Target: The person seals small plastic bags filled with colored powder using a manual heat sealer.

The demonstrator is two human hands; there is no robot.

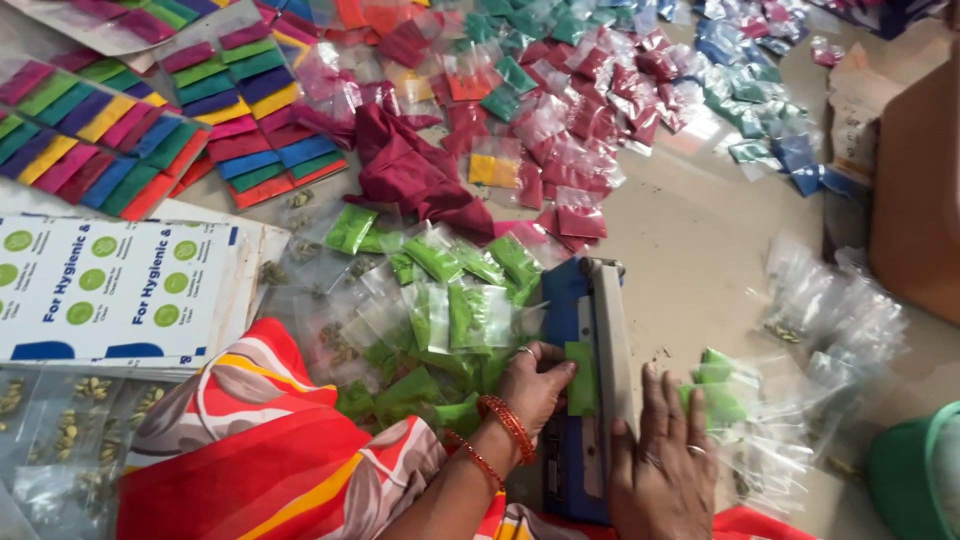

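A blue heat sealer with a grey arm lies on the floor in front of me. My left hand, with red bangles on the wrist, holds a small green powder packet against the sealer's jaw. My right hand rests flat on the sealer's near end, pressing on the arm. To the left of the sealer lies a heap of green packets. More green packets in clear plastic lie to the right of the sealer.
Red, pink, blue and teal packets are scattered over the far floor around a maroon cloth. Sheets of multicoloured packets and printed cards lie left. A brown cardboard box stands right, a green container at bottom right.
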